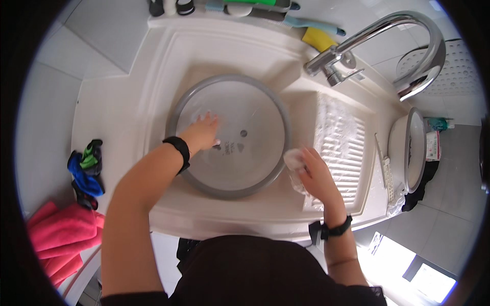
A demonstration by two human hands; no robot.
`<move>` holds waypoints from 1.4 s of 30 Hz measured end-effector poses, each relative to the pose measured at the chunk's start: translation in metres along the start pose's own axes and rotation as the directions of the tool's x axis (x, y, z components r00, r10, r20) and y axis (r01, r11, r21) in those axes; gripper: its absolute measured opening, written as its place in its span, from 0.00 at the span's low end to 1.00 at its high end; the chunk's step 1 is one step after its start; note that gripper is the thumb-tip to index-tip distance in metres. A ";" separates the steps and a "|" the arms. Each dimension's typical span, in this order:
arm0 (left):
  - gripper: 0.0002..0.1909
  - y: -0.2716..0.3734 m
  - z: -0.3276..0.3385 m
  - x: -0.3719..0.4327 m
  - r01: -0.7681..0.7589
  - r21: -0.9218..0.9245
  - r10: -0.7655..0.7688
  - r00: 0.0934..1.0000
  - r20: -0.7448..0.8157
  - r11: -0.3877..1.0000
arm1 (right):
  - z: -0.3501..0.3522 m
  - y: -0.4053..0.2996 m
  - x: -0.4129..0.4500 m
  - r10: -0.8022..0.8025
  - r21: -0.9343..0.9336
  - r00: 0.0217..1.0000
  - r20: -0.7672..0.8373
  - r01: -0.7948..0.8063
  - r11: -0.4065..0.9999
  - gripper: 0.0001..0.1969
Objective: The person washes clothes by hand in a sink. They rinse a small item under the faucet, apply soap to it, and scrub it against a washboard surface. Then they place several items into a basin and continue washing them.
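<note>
A round grey-rimmed basin (229, 193) with water in it sits in the pale sink. Over its left part is my left hand (202, 132), fingers spread and holding nothing; whether the fingertips touch the water is unclear. Just beyond the basin's right rim, my right hand (316, 174) is closed on a wet white cloth (294, 160), which hangs down over the sink's edge area and is blurred. Right of that hand lies the ribbed washboard (342, 153) of the sink, with suds on its upper part.
A chrome faucet (383, 30) arches at the upper right. Brushes (314, 25) and a yellow sponge (317, 38) line the back ledge. Blue, green and black fabric items (86, 172) lie at left above a pink towel (65, 229). Another basin (398, 149) stands at right.
</note>
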State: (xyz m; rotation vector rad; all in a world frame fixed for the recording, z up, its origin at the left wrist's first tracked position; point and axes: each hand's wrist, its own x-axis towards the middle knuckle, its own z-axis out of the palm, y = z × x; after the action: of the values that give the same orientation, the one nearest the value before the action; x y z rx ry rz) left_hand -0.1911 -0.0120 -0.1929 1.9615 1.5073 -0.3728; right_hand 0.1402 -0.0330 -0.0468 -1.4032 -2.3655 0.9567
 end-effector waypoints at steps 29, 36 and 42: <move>0.21 0.079 0.064 0.090 -0.403 0.311 0.499 0.787 -0.362 0.861 | -0.039 0.025 -0.085 0.367 0.376 0.832 -0.417 -0.210 0.903 0.18; 0.13 0.074 0.007 0.041 -0.035 -0.518 0.011 0.999 -0.049 0.855 | -0.030 0.005 -0.040 0.226 0.353 0.935 -0.275 -0.121 0.928 0.17; 0.12 0.016 -0.017 -0.019 -0.049 -0.268 -0.043 0.943 -0.329 0.962 | 0.024 -0.007 0.045 0.099 0.322 0.995 -0.032 -0.084 0.943 0.15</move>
State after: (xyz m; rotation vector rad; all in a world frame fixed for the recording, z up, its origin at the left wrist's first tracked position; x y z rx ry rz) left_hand -0.1846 -0.0183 -0.1647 1.8669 1.6596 0.1747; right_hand 0.1006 -0.0067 -0.0662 -1.3973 -2.0112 1.2518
